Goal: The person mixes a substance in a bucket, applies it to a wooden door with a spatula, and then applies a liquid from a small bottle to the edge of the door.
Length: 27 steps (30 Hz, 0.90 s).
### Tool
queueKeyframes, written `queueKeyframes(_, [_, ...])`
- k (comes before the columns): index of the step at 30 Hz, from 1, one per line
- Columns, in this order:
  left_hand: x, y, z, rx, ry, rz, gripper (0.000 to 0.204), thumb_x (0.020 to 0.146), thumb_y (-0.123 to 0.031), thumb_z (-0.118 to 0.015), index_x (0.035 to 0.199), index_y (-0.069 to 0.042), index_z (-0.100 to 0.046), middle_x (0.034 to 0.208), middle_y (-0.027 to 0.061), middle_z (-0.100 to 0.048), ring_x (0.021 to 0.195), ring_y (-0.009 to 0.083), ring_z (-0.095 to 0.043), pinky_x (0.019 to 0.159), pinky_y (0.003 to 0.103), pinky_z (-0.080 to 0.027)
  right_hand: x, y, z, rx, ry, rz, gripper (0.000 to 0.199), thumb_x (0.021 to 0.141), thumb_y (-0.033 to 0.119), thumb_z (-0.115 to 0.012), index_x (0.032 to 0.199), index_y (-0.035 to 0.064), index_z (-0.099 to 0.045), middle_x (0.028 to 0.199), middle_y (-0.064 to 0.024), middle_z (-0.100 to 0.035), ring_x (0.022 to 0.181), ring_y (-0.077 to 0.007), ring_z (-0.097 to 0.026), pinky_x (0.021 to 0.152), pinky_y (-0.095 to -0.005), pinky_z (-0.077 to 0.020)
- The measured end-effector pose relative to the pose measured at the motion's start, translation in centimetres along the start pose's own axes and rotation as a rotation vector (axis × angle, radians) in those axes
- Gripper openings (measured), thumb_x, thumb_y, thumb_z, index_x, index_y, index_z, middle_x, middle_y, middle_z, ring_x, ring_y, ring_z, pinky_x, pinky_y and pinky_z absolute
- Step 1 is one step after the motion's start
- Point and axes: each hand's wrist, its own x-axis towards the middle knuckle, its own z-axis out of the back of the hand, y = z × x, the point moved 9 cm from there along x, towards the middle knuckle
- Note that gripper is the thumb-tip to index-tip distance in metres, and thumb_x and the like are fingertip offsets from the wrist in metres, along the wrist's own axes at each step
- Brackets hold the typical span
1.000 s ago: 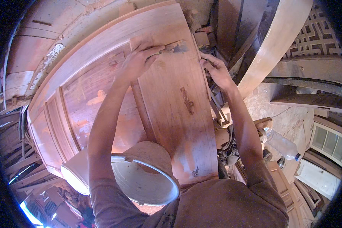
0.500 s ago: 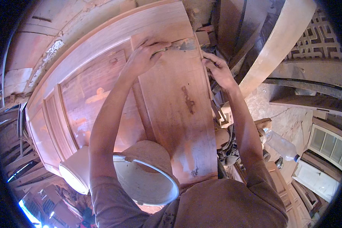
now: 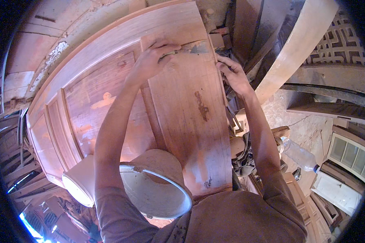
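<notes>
At the far left, dim stacked timbers and slats (image 3: 16,162) crowd the edge of the view, and beside them lies a large panelled wooden door (image 3: 89,105), reddish-brown with pale filler patches on its recessed panel. Two buckets stand at its near end: a white one (image 3: 79,184) and, just beside it, a dusty metal-rimmed bucket (image 3: 160,184) under the person's left arm. The left hand (image 3: 152,60) is closed around the handle of a putty knife (image 3: 190,47), whose flat grey-smeared blade lies against the top end of a loose wooden board (image 3: 190,117) resting on the door. The step in hand looks like spreading or scraping filler at the board's upper end; a darker filled streak (image 3: 202,106) shows lower on its face. The right hand (image 3: 233,75) is curled over the board's right edge near the top, gripping it to steady it. The next stroke seems to call for keeping the blade flat and drawing it evenly along the grain while the right hand keeps the board from sliding. Further right, a heap of rags and small tools (image 3: 241,156) sits below the board's edge, then a pale curved plank (image 3: 296,48) leans across, with a plastic bottle (image 3: 298,154) on the dusty floor, a carved lattice screen (image 3: 340,40) above and louvred white shutters (image 3: 348,154) at the far right.
</notes>
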Motion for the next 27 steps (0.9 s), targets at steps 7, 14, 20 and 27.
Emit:
queueKeyframes(7, [0.1, -0.5, 1.7, -0.001, 0.088, 0.084, 0.033, 0.092, -0.017, -0.063, 0.125, -0.011, -0.065, 0.117, 0.0139, -0.065, 0.107, 0.0358, -0.063, 0.095, 0.043, -0.05, -0.3, 0.9, -0.2, -0.025, -0.005, 0.042, 0.032, 0.098, 0.014, -0.057, 0.128, 0.0032, -0.062, 0.112, -0.0027, -0.066, 0.099, -0.0124, -0.06, 0.083, -0.028, -0.0525])
queueKeyframes(14, [1.0, -1.7, 2.3, 0.088, 0.163, 0.049, 0.032, 0.094, -0.024, -0.061, 0.121, -0.006, -0.065, 0.115, 0.0141, -0.066, 0.107, 0.0342, -0.063, 0.091, 0.045, -0.052, -0.4, 0.7, -0.8, 0.002, -0.003, -0.017, 0.032, 0.099, 0.014, -0.056, 0.129, 0.0052, -0.062, 0.112, -0.0013, -0.065, 0.097, -0.0114, -0.06, 0.081, -0.0275, -0.0529])
queueKeyframes(20, [0.5, -4.7, 3.5, 0.353, 0.12, 0.031, 0.037, 0.094, -0.031, -0.059, 0.125, -0.011, -0.061, 0.118, 0.01, -0.063, 0.106, 0.0323, -0.064, 0.086, 0.046, -0.055, -0.3, 0.2, -0.4, -0.01, 0.004, -0.029, 0.032, 0.1, 0.016, -0.057, 0.13, 0.0059, -0.062, 0.112, -0.0013, -0.065, 0.097, -0.0112, -0.06, 0.081, -0.0277, -0.0527])
queueKeyframes(27, [0.5, -4.2, 4.0, 0.263, 0.086, 0.118, 0.031, 0.095, -0.028, -0.058, 0.121, -0.013, -0.063, 0.11, 0.0078, -0.063, 0.102, 0.0316, -0.065, 0.08, 0.048, -0.056, -0.6, 0.7, -0.9, 0.104, 0.001, -0.033, 0.032, 0.1, 0.017, -0.059, 0.13, 0.0053, -0.061, 0.111, -0.0004, -0.065, 0.097, -0.0108, -0.06, 0.083, -0.0274, -0.052])
